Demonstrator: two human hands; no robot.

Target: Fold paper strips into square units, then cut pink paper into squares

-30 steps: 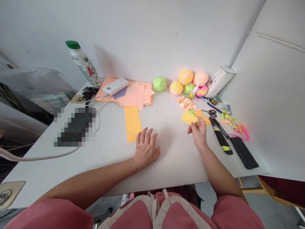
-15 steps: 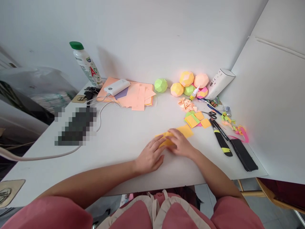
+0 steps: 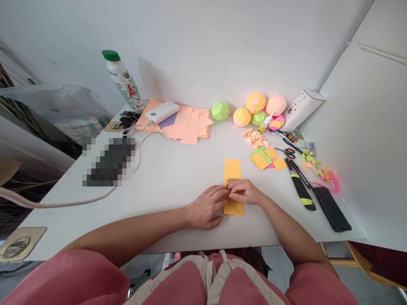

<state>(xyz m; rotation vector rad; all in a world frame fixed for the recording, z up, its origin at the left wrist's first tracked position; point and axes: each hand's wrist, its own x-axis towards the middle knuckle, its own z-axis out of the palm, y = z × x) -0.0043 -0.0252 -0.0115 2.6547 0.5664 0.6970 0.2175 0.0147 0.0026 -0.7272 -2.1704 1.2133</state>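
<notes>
A folded strip of yellow-orange paper stands lengthwise on the desk in front of me, with a crease showing near its lower end. My left hand reaches in from the left and has its bent fingertips on the strip's left edge, around mid-length. From the right, my right hand crosses the strip, fingers curled and thumb close to the index finger, gripping it at the same spot. The fingertips of both hands meet there and cover the middle of the paper.
Right of the strip lie small paper squares, scissors, a utility knife and a black case. Faceted paper balls and a glue bottle sit at the back. A power bank rests on paper sheets.
The yellow-orange strip has turned from lying slantwise to the right to standing lengthwise away from me. Both hands have shifted slightly right with it, and the whole view has moved a little.
</notes>
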